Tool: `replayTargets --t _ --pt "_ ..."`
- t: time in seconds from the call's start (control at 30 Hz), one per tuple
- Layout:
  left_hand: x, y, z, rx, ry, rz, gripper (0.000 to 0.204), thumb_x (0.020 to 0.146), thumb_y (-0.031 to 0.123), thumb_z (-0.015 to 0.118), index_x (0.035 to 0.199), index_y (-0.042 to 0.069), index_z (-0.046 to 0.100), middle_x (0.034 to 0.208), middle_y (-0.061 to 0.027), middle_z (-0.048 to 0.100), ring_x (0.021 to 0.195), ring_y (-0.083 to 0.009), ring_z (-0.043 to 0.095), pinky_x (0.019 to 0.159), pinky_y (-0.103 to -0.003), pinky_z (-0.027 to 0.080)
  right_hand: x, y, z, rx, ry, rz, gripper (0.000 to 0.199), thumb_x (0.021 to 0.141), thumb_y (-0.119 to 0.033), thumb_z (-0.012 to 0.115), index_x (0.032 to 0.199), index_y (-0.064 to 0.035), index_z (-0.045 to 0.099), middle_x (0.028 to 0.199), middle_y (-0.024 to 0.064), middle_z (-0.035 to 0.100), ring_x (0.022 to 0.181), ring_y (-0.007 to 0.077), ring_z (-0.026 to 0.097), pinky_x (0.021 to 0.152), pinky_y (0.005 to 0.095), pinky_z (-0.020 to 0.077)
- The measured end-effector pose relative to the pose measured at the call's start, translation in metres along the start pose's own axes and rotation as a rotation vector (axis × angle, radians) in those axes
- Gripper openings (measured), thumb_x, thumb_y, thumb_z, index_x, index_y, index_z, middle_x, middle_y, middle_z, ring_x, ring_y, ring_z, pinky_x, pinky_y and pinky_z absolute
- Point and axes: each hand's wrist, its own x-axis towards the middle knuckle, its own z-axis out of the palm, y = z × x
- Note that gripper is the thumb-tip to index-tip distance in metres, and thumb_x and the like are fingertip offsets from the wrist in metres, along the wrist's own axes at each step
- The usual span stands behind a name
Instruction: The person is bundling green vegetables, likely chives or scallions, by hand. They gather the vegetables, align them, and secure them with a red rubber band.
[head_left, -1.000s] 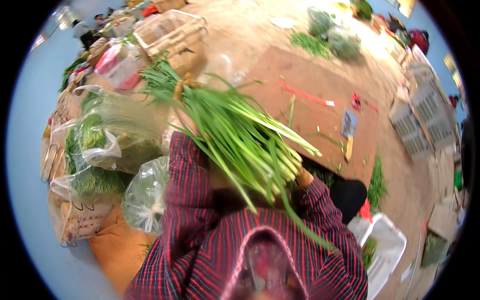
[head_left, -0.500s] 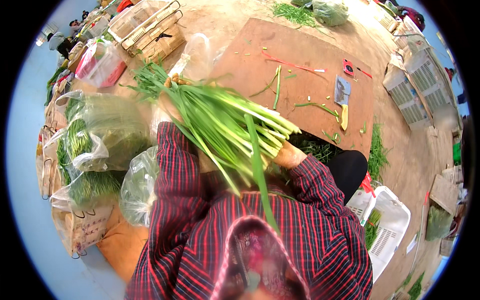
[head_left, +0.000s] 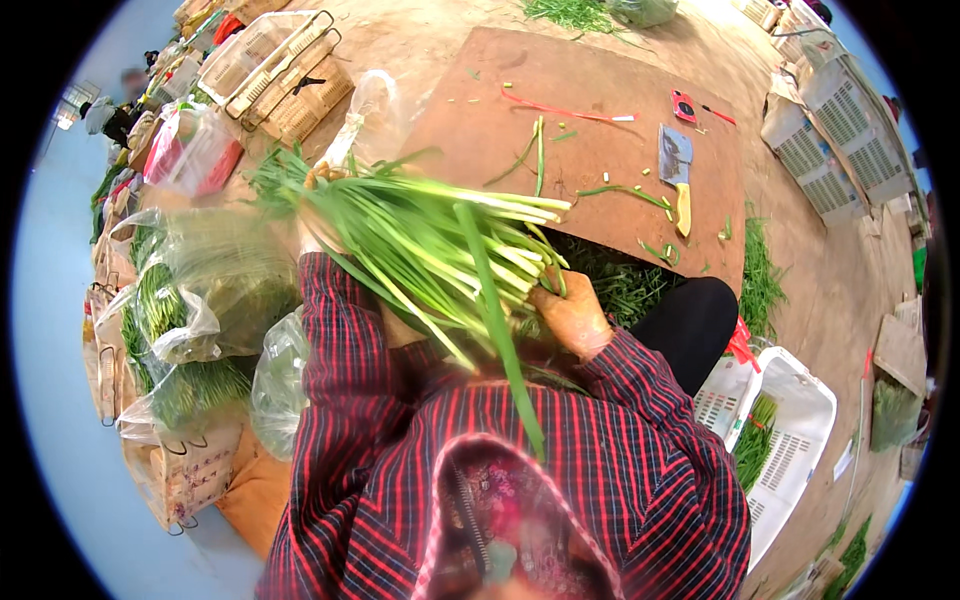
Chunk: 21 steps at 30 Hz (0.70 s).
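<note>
A thick bunch of garlic chives (head_left: 430,230), with pale stalk ends and long green leaves, lies slantwise across my lap in both hands. My left hand (head_left: 316,205) is wrapped round the leafy end; leaves cover part of it. Close to the pale ends, my right hand (head_left: 575,312) is closed, its thumb and fingers pinching some stalks at the bunch's lower edge. One broad loose leaf (head_left: 500,330) hangs from the bunch down over my striped top.
Ahead, a brown board (head_left: 500,90) bears a cleaver (head_left: 676,175), a red tie (head_left: 570,108), a small red-and-black object (head_left: 683,105) and trimmings. Plastic bags of greens (head_left: 215,280) stand at left. A white crate (head_left: 795,440) is at right, stacked crates (head_left: 290,85) at far left.
My right hand has come out from behind the stalk ends and now shows at their lower right, fingers bent. The bunch has shifted slightly left in view.
</note>
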Motion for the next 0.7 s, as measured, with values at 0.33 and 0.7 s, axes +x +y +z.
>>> replayTargets --t 0.33,0.7 --pt "0.005 0.015 -0.033 0.41 0.016 0.083 0.028 0.099 0.03 0.043 0.107 0.008 0.058 0.086 -0.0035 0.06 0.079 -0.0189 0.06 0.072 -0.035 0.051 -0.077 0.047 -0.121 0.807 -0.228 -0.181 0.047 0.094 -0.045 0.053 0.112 -0.0024 0.06 0.075 -0.0002 0.059 0.062 0.0096 0.051 0.055 0.0241 0.0396" --pt "0.001 0.02 0.02 0.249 -0.008 -0.065 0.03 0.097 0.035 0.049 0.105 0.009 0.061 0.083 -0.0026 0.06 0.074 -0.017 0.059 0.066 -0.031 0.05 0.034 -0.019 0.008 0.507 -0.418 0.011 0.063 0.082 -0.024 0.073 0.135 -0.0018 0.046 0.12 0.0064 0.06 0.11 0.0157 0.055 0.098 0.0314 0.0419"
